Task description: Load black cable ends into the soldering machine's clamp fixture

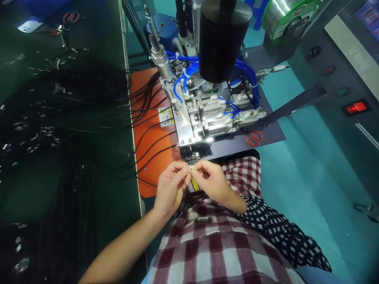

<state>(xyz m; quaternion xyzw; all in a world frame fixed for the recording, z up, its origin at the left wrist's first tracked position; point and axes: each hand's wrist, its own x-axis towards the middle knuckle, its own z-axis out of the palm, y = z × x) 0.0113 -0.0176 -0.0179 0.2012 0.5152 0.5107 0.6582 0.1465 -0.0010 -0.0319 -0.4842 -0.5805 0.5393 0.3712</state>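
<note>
My left hand (172, 182) and my right hand (211, 179) meet at the front edge of the machine, thumbs and fingertips pinched together. Between them shows a tiny pale piece (190, 168), too small to name. A black cable (147, 182) runs over the orange plate toward my left hand; whether it reaches the fingers is hidden. Just beyond my fingertips is a small black fixture (189, 153) of the metal machine (204, 114). Part of a yellow label (194, 184) shows below the hands.
Several black cables (154, 138) cross the orange plate (148, 157) into the machine from a dark table (59, 189) with coiled cables. A black cylinder (222, 43) hangs over the machine. Red-handled scissors (254, 138) lie right; a solder wire spool (287, 17) sits behind. A grey cabinet (331, 106) has a lit red switch (357, 107).
</note>
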